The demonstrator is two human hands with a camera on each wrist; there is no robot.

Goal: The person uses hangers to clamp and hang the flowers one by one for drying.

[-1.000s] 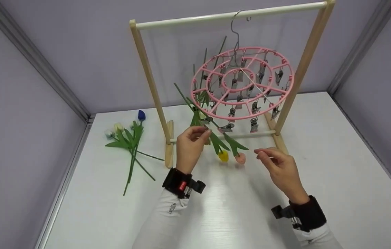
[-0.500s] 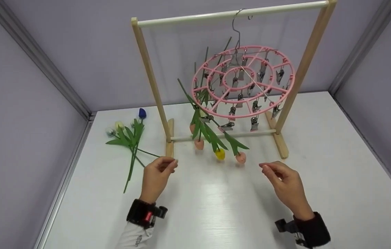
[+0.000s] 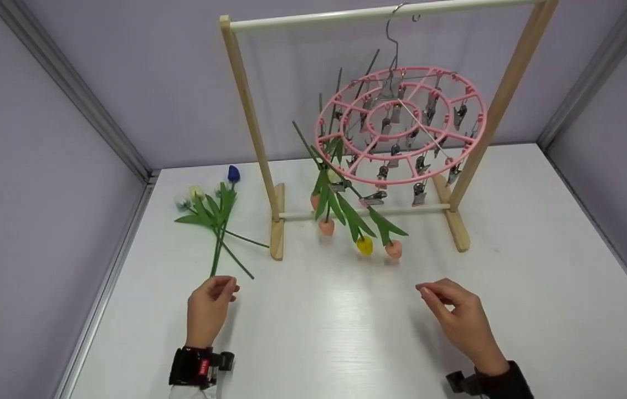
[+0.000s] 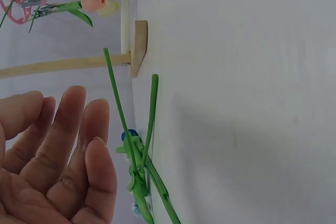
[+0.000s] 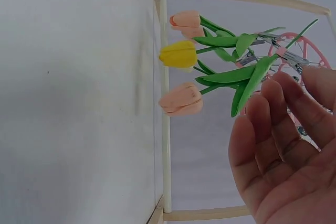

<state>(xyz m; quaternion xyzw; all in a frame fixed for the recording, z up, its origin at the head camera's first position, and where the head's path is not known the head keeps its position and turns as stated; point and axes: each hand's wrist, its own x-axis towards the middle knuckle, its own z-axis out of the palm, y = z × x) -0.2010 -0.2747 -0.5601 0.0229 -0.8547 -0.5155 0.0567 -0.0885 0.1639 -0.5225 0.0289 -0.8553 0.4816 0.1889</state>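
Observation:
My left hand (image 3: 208,311) is at the lower ends of the stems of a loose bunch of artificial tulips (image 3: 219,213), which has a blue, a pale yellow and whitish blooms. Its fingers are loosely bent and hold nothing, as the left wrist view shows. To the right, my right hand (image 3: 460,321) hovers over the white table with relaxed fingers and nothing in them. Heads down from clips of a pink round clip hanger (image 3: 399,180) hang several tulips, among them a yellow tulip (image 3: 365,245) and a peach tulip (image 3: 394,249).
A wooden rack (image 3: 247,111) with a white top bar (image 3: 313,18) carries the hanger by its metal hook. Several metal clips (image 3: 419,194) dangle from the rings. The rack's left foot (image 3: 277,238) stands just right of the loose stems. Grey walls enclose the table.
My left hand has left the hanging tulips and moved left and down toward the loose bunch. My right hand has drawn back a little toward me. The head view has shifted slightly.

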